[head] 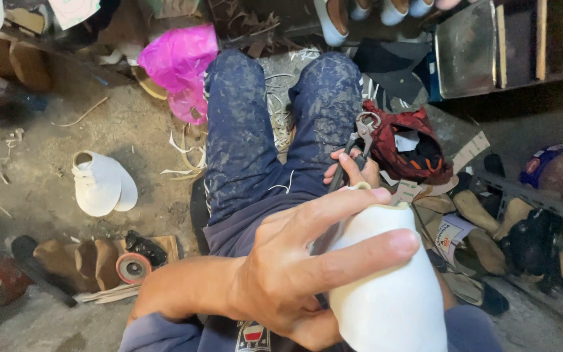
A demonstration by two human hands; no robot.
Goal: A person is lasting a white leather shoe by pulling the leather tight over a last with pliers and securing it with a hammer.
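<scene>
**White shoe piece held on the lap, pliers meeting its far tip**

The person sat on the floor (47, 163) with both knees up, and the work was on the lap, not on the ground. The left hand (294, 267) was wrapped around a white shoe upper (386, 287); the thumb and forefinger lay across its top and the other fingers went under it, so the hold was firm. The piece lay directly under this hand, and its long axis ran from the lower right of the view up toward the knees. Its narrow end pointed away from the body, toward the right knee.

The right hand (353, 169) was further from the body, just beyond that narrow end. It was closed around the handles of metal pliers (360, 140). The pliers stood almost upright in the view, handles up toward the knee and the working end down toward the tip of the upper. Whether the nose already touched the white material, I could not tell, because the fingers covered that place.

So the left hand was the nearer one and carried the piece, and the tool came to it from the far side, along almost the same line as the piece itself.

Beside the right knee lay a dark red bag (408, 146), and a finished white shoe (102, 182) rested on the floor to the left, well apart.
</scene>
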